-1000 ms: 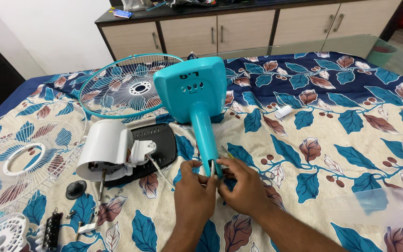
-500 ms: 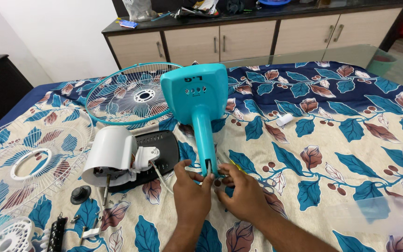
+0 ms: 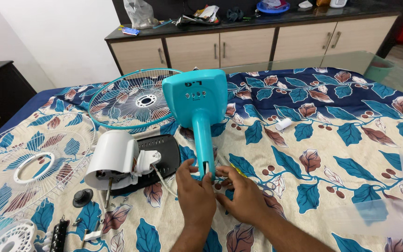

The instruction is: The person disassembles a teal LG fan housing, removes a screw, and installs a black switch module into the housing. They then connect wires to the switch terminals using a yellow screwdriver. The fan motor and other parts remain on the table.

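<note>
Head view, looking down over a bed spread with a leaf-patterned sheet (image 3: pixel 332 140). Item one: turquoise fan stand (image 3: pixel 200 112), lying with its square base tilted up toward the far side and its narrow neck running down toward the person. Left hand (image 3: pixel 196 196): forearm rising from the bottom edge, palm down, fingers bent with their tips pressed against the left side of the neck's lower end; the grip is closed on the neck. Right hand (image 3: pixel 243 196): forearm entering from the lower right, fingers bunched and pointing left, their tips at the same lower end of the neck, just touching it; whether they pinch some small part there I cannot tell. Item two: white motor housing (image 3: pixel 113 158), on its side just left of the hands, resting against a black panel (image 3: pixel 162 156), with a white cord trailing toward the left hand. Item three: turquoise-rimmed wire fan guard (image 3: pixel 136 100) behind the stand's base. Item four: white wire guard (image 3: pixel 29 163) flat at far left. Item five: black knob (image 3: pixel 83 198) near the housing. Beyond the bed, a wooden cabinet (image 3: pixel 239 44) with a dark top.
</note>
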